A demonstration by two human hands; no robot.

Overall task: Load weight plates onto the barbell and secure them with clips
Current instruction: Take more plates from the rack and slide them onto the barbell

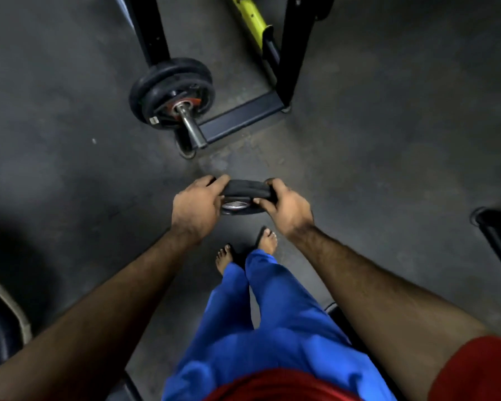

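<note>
weight plate [245, 195] is up in front of me, a small black one held edge-on between both hands, well short of the barbell sleeve [192, 127] ahead. my left hand [195, 208] has its fingers curled over the plate's left rim, my right hand [287, 208] wraps the right rim with the thumb on the near face. i'd call this the carry step: larger plates [168, 89] already sit on the sleeve, with bare steel past them. next i need to step in, turn the plate upright, and line its centre hole with the sleeve tip. no containers show, and i can't tell whether a clip is on the bar.
</note>
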